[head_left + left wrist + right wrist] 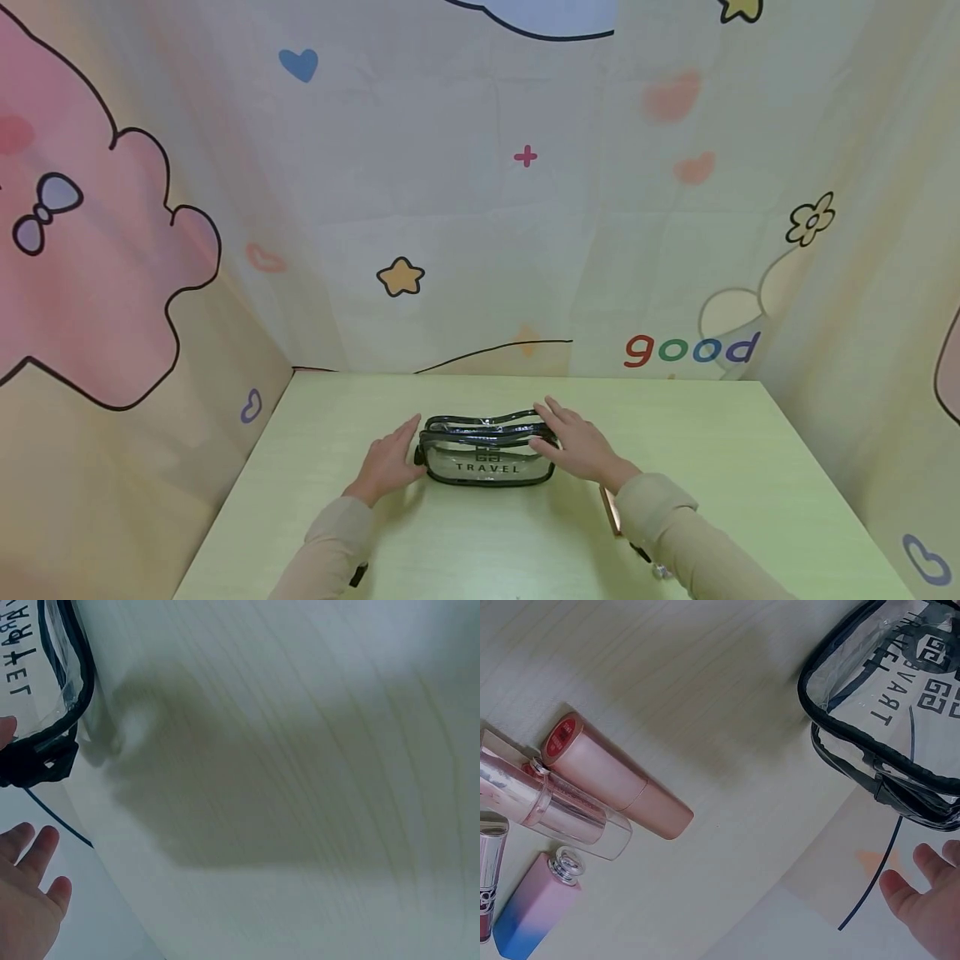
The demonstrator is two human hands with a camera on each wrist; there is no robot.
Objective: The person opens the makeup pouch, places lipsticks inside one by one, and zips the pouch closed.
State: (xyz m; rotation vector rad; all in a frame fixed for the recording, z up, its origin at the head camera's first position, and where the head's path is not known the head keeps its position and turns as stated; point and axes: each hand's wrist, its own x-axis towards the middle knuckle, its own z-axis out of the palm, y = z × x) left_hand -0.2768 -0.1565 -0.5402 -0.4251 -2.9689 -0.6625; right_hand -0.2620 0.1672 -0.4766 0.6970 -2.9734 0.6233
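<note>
A clear travel pouch (487, 462) with black trim and the word TRAVEL stands upright on the table. My left hand (387, 462) is at its left end, fingers extended and thumb by the lower corner. At the right end my right hand (577, 446) has its fingers spread, overlapping the pouch's upper edge in the head view. In the left wrist view, a black tab sticks out from the end of the pouch (84, 697), close to a fingertip. The right wrist view shows the black-edged end of the pouch (840, 727) above the spread fingers.
Beside my right forearm lie several cosmetics: a rose-pink tube (622, 776), a clear-capped pink lipstick (566, 810), a pink-to-blue bottle (536, 904) and a silver-topped tube (489, 877). A printed curtain (465, 208) rises behind the pale table (675, 433).
</note>
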